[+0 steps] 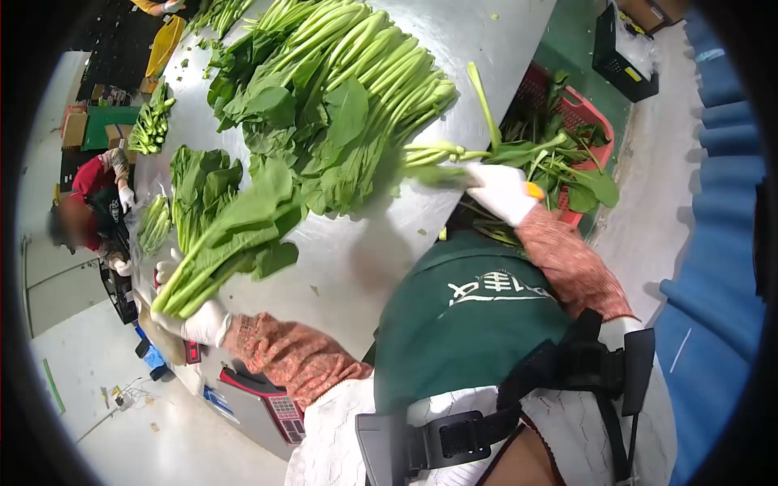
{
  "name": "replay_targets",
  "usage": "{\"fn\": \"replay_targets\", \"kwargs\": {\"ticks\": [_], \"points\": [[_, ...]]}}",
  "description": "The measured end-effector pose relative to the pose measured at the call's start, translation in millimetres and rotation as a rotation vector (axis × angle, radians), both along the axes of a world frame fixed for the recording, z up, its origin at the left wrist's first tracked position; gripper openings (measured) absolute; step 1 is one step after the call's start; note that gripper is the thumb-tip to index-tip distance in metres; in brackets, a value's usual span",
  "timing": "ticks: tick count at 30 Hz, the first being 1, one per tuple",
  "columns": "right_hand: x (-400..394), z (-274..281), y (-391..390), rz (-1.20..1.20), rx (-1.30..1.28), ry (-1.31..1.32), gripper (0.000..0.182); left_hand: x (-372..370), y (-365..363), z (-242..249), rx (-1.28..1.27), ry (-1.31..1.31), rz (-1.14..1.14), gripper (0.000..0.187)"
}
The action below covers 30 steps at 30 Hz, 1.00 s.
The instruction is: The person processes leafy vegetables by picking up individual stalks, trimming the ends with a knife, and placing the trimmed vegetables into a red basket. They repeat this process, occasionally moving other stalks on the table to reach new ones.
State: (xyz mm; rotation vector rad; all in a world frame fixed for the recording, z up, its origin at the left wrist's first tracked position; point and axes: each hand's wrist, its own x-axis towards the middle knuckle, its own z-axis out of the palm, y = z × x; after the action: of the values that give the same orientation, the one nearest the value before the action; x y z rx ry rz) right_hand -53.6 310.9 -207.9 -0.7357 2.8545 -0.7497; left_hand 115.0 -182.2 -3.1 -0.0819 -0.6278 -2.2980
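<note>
My left hand (198, 322), in a white glove, is closed around the stem ends of a bunch of leafy greens (235, 239), whose leaves point toward the large pile. My right hand (498, 190), also gloved, is closed at the near table edge. An orange handle end (534, 190) sticks out of its fist; the tool's other end is blurred. Pale stalks (438, 152) lie just beyond those fingers. The large pile of leafy greens (348, 105) covers the middle of the metal table (494, 36), stems toward the right.
A red basket (596, 121) with loose leaves stands beside the table at right. More bundles of greens (203, 190) lie on the left. A red scale (284, 417) sits below my left forearm. A co-worker in red (93, 182) is at far left; a black crate (624, 61) stands back right.
</note>
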Motion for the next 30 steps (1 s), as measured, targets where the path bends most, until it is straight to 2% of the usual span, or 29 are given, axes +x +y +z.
{"fn": "replay_targets", "kwargs": {"ticks": [2,3,4,6,8,10,12,14,16,18,21,22,23,26,27,28,30], "points": [[-9,11,61,-0.224,0.252,-0.149,0.018,-9,32,15,0.138,-0.016,0.090,0.054],[-10,6,90,-0.317,0.201,-0.145,0.019,-8,32,10,0.124,0.025,0.067,0.058],[-15,15,111,-0.369,0.171,-0.232,0.025,-8,29,5,0.095,-0.057,0.112,0.053],[-24,25,127,-0.409,0.001,-0.082,0.031,-12,21,-16,0.053,-0.069,-0.016,0.050],[-48,63,106,-0.435,-0.114,-0.234,0.033,-42,60,-11,0.057,-0.234,0.058,0.048],[-75,83,73,-0.362,-0.287,-0.291,0.033,-67,84,-8,-0.228,-0.223,-0.102,0.048],[-110,66,42,-0.173,-0.397,-0.117,0.034,-88,106,-1,-0.431,-0.401,0.019,0.041],[-144,86,0,-0.190,-0.257,-0.174,0.034,-100,120,5,-0.741,-0.613,0.074,0.037],[-176,74,-34,-0.154,-0.382,-0.040,0.035,-108,136,8,-0.994,-0.828,0.147,0.031],[-206,62,-60,-0.117,-0.360,-0.008,0.036,-113,146,0,-1.200,-0.876,0.172,0.027],[-210,44,-77,-0.111,-0.378,0.088,0.037,-112,156,-9,-1.150,-0.950,0.102,0.030],[-200,57,-76,-0.149,-0.346,0.094,0.037,-110,155,-15,-1.167,-0.980,0.119,0.031],[-188,72,-76,-0.186,-0.313,0.099,0.037,-110,158,-16,-1.064,-0.963,0.059,0.031],[-162,104,-55,-0.159,-0.778,-0.424,0.034,-122,176,-13,-1.117,-0.939,-0.007,0.033],[-162,109,-42,-0.173,-0.665,-0.601,0.033,-127,185,-8,-1.173,-0.950,-0.067,0.034],[-157,116,-40,-0.156,-0.670,-0.600,0.032,-133,192,-11,-1.322,-0.895,-0.016,0.036],[-132,134,-34,-0.128,-0.688,-0.599,0.030,-145,214,-7,-1.404,-0.831,-0.044,0.036]]}}
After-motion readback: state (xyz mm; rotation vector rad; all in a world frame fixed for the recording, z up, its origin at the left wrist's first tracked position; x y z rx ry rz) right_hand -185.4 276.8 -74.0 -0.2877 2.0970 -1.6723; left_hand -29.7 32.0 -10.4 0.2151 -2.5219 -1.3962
